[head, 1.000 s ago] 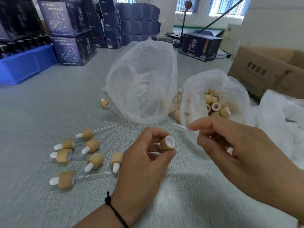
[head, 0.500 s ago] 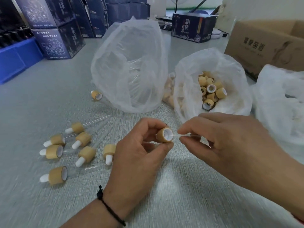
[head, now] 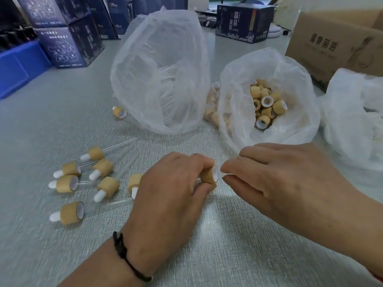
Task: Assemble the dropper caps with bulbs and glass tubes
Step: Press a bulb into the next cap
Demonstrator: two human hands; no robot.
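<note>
My left hand grips a bamboo-coloured dropper cap with its white open end facing right. My right hand pinches a thin glass tube whose tip sits at the cap's opening; most of the tube is hidden by my fingers. Several finished droppers with white bulbs and glass tubes lie on the table to the left. A plastic bag behind my right hand holds several loose caps. A second bag holds glass tubes.
One loose cap lies by the tube bag. A third white bag sits at the right, a cardboard box behind it. Dark printed boxes and a blue bin stand at the back left on the grey table.
My right hand has closed in on the cap, pushing the glass tube further into its opening. Both hands have sunk lower towards the table, and the view has tilted down.
</note>
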